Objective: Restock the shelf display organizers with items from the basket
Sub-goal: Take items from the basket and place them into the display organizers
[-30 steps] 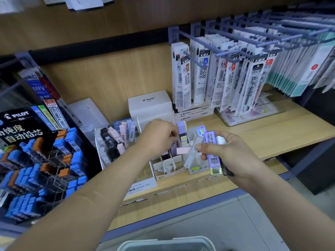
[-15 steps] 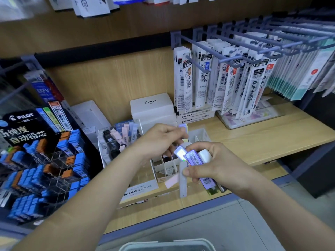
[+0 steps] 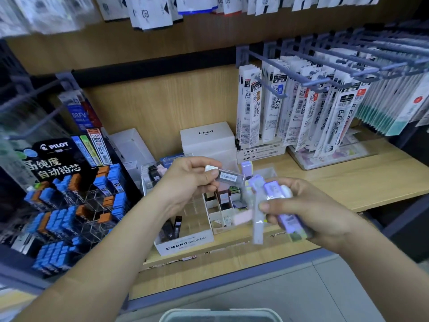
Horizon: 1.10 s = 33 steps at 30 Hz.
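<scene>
My left hand point(image 3: 188, 180) pinches a dark grey lead case point(image 3: 228, 176) with a white barcode label, lifted above the shelf organizers. My right hand point(image 3: 308, 210) grips a bundle of lead cases point(image 3: 276, 205), purple, pale lilac and pink ones, fanned out in front of the white divided organizer point(image 3: 220, 210). That organizer sits on the wooden shelf and holds a few cases in its back slots. To its left is the MONO graph MG display box point(image 3: 185, 245) with two dark cases lying inside. The basket's pale rim point(image 3: 220, 314) shows at the bottom edge.
A black PILOT lead display point(image 3: 69, 194) with blue and orange cases fills the left. A white PILOT box point(image 3: 207, 138) stands behind the organizers. Refill packs hang on hooks point(image 3: 301, 108) at upper right. The wooden shelf point(image 3: 359, 180) runs to the right.
My left hand has drawn a dark grey case away from the bundle and lifted it up and left. My right hand has dropped slightly and turned the bundle downward.
</scene>
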### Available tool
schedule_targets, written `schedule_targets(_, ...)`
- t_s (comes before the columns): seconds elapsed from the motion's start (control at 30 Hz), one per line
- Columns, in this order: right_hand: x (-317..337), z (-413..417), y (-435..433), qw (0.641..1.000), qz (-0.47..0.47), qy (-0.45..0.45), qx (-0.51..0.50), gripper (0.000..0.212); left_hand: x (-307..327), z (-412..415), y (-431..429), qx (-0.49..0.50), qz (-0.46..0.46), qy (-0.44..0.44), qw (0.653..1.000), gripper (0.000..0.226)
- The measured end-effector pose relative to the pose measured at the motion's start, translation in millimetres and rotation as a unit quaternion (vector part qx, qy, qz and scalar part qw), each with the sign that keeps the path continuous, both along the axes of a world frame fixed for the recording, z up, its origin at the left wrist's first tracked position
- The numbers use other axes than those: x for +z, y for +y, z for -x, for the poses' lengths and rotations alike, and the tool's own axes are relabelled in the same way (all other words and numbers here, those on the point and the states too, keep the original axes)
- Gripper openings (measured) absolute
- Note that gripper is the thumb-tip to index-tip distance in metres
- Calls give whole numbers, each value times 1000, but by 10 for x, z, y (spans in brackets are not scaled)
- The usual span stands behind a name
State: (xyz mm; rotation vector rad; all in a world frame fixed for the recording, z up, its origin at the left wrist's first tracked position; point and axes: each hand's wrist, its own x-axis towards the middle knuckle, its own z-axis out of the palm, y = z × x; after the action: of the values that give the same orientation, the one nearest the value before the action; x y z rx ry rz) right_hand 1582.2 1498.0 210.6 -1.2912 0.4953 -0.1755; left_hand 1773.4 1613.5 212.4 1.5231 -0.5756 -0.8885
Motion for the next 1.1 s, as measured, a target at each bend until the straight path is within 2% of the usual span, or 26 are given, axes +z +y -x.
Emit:
schedule_targets(0.13,-104,5,-112,987,-128,-11,-99,20,25,-16,2,14,7,-24,1000,14)
schedule_targets(0.27,-230,-47,-133,973,-176,-4,-147,16,68,-11,1,10,17,-48,999,14)
schedule_targets(0.33,-295,-56,-169,967,-191,0,-172,6,71,-35,8,2,11,-64,998,18)
schedule_targets(0.5,-441,8,-326,959,-155,53,-232,4,54,-73,18,-23,-29,-52,998,17)
schedule_targets(0.6,-593,82,-420,956,-99,94,-258,15,45,-69,-29,5,-12,-37,999,17)
schedule_targets(0.8,-695,79,-520,961,-59,118,-242,17,6,-39,-204,44,10,-44,998,13)
schedule_targets(0.9,-699,50,-558,965,-61,108,-230,16,-2,-33,-380,23,-26,-187,982,20)
schedule_targets(1.0,-692,55,-601,964,-74,103,-233,11,25,29,-699,-23,-46,-335,941,25)
schedule_targets(1.1,-676,84,-656,963,-94,86,-239,8,-25,85,-1042,-54,-75,-431,898,21)
